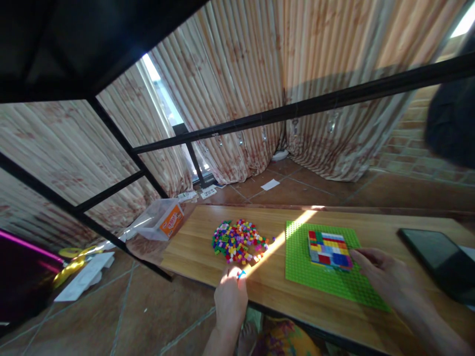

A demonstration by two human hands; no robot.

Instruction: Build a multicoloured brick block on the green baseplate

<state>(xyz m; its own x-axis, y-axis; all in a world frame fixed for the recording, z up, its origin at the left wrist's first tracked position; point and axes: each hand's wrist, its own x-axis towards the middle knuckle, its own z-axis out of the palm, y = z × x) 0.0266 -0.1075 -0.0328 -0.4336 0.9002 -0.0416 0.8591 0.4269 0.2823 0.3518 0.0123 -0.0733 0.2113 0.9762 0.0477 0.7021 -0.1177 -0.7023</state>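
Note:
Between the thumb and finger of my left hand [230, 294] is a small blue toy brick [241, 274], held at the table's near edge. Just beyond that hand lies a loose pile of many-coloured toy bricks [237, 240]. A green baseplate [297, 267] carries a low rectangular build [329, 250] of red, white, yellow and blue bricks. My right hand [384, 269] is over the baseplate's right side, its fingertips pinched close beside the build's right edge. Whether they touch the build or hold a piece cannot be made out.
The bricks rest on a wooden table [193, 247]. A dark tablet or phone [438, 257] lies at the right. Beyond the left end stands a clear plastic box [159, 222] with an orange label. A black metal frame [237, 122] crosses before the curtains.

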